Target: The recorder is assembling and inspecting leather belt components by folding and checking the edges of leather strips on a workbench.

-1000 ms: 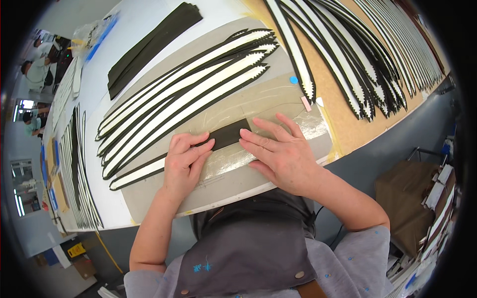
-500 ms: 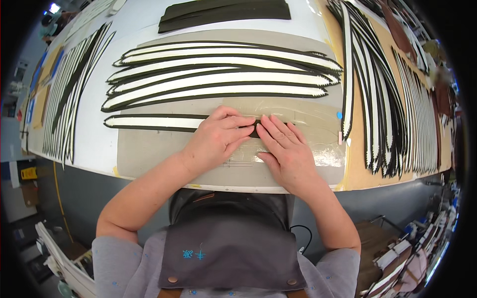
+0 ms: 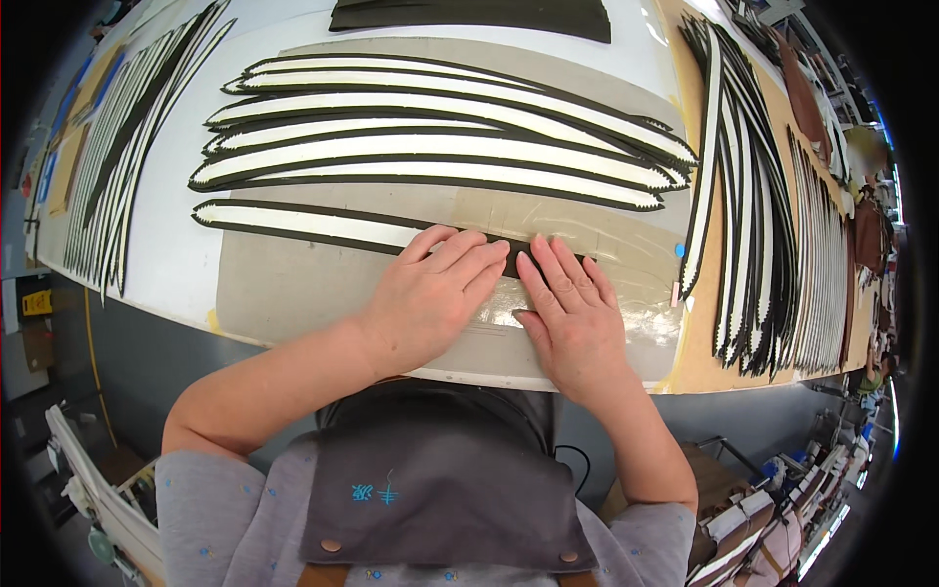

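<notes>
One long black strip with a white band (image 3: 323, 225) lies across the grey mat, its pointed left end free. My left hand (image 3: 416, 298) rests over its right part, with bent fingers drawn together at the strip. Just to the right, my right hand (image 3: 577, 318) lies palm down with outstretched fingers on the strip's end. Between the fingertips an all-black part shows, and the right end is mostly hidden under my right fingers. Beyond my hands lies a row of overlapping similar strips (image 3: 391, 154) with toothed, pointed ends.
Black sheet material (image 3: 469, 15) lies at the far edge. Bundles of strips stand out on the left (image 3: 147, 147) and right (image 3: 748, 215). A clear film (image 3: 641, 284), a blue dot (image 3: 680, 250) and yellow tape (image 3: 213, 320) mark the mat. The table's front edge (image 3: 479, 380) runs before me.
The view has shifted, so the table's contents sit differently in the picture. Both hands stay at the strip's right part; my right fingers have spread a little and more of the black part shows.
</notes>
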`<state>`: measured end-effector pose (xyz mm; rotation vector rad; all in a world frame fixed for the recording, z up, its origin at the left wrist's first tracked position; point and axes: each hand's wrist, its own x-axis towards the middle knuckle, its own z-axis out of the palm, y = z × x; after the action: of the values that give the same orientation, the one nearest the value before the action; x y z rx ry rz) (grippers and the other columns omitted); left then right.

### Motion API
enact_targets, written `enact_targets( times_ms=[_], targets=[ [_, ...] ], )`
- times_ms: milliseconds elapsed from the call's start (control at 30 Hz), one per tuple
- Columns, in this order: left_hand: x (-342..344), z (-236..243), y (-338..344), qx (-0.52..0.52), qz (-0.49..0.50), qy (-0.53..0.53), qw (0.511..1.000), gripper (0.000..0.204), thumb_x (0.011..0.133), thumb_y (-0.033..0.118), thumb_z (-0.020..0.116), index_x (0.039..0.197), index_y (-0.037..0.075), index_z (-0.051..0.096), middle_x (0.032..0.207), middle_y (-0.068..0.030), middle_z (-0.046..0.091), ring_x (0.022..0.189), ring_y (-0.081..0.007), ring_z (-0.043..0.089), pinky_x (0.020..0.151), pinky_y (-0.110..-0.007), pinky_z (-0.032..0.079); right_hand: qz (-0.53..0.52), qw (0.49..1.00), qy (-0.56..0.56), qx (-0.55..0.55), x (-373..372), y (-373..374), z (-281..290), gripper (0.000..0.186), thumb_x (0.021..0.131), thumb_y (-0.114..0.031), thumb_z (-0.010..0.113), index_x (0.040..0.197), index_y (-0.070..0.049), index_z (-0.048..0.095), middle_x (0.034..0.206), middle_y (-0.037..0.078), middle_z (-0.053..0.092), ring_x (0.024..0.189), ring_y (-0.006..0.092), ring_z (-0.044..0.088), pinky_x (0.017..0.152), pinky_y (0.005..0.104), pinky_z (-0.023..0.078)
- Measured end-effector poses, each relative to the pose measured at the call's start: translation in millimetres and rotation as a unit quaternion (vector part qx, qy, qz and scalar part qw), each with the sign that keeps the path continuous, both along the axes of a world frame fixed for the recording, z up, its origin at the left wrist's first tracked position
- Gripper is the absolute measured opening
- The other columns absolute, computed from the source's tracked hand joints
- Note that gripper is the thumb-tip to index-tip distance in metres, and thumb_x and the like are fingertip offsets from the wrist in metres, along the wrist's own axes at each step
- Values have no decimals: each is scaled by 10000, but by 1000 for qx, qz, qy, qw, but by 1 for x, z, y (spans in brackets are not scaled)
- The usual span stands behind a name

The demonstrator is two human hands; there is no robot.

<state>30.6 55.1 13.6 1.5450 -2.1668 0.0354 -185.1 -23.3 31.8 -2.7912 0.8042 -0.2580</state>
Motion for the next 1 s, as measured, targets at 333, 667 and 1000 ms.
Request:
enact_targets(
  times_ms=[333,667,1000],
  targets=[
    [0,1,2,15,28,19,999,414,811,128,770,1213,69,694,1286,-11,663,1182,-209,588,1085,-424,431,-35,997,53,-37,-36,-14,6,699,897,-358,752,1518,-147,512,1573,15,505,1444,214,481,1202,473,330],
    [4,17,-31,41,-10,13,999,165,812,166,789,933,76,719,961,-18,662,980,-229,606,926,-392,467,-65,996,-61,23,-17,-43,23,377,794,-124,838,1158,-65,759,1177,87,726,956,239,666,925,396,508],
    [-4,21,-45,69,12,132,989,183,793,148,807,867,96,648,880,-34,636,944,-265,619,840,-401,476,-171,936,-116,284,-18,-57,26,239,763,-56,865,984,-35,777,840,46,670,713,135,603,668,302,525]
  ],
)
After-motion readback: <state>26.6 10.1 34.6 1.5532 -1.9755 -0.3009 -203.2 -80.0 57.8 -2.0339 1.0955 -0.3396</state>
